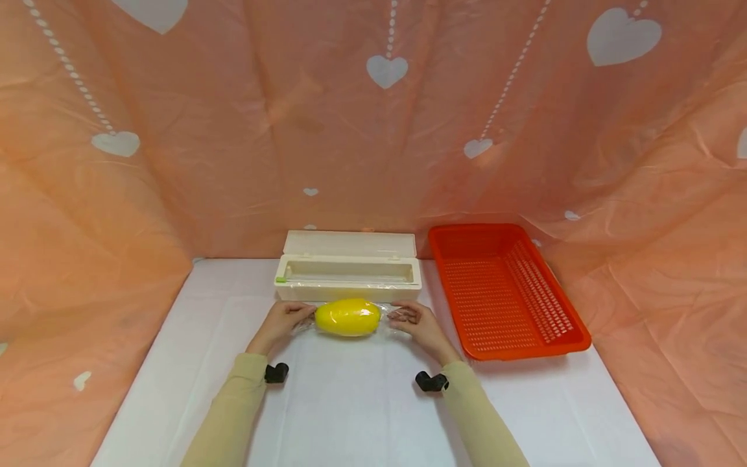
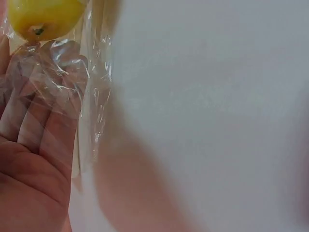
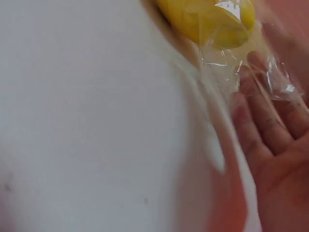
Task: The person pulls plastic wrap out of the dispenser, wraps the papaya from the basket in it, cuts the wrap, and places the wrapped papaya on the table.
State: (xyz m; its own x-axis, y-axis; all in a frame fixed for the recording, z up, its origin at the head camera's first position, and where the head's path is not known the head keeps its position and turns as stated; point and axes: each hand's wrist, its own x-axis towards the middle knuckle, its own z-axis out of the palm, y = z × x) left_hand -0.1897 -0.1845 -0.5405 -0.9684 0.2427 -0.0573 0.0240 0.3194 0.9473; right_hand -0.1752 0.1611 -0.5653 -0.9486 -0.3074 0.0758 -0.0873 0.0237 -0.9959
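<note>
An orange backdrop (image 1: 350,130) printed with white hearts hangs behind a white-covered tabletop (image 1: 350,415). On its right side lies a red perforated basket (image 1: 525,354), off to one side, which leaves the middle free for handwork. Centred at the back is a long white box (image 1: 292,291), its lid (image 1: 350,244) tipped back, presumably to give access to the inside. Right in front of the box is the yellow fruit (image 1: 347,319), lying lengthwise between the hands, probably so that both its ends are equally easy to reach. The left hand (image 1: 284,324) appears to pinch the clear film (image 2: 98,82) at one end, the right hand (image 1: 425,327) at the other; that opposed hold likely keeps the wrap drawn close. A black device (image 1: 277,373) sits at each wrist, clear of the fingers. Smallest is a green tab (image 1: 281,279) at the box's left front corner
</note>
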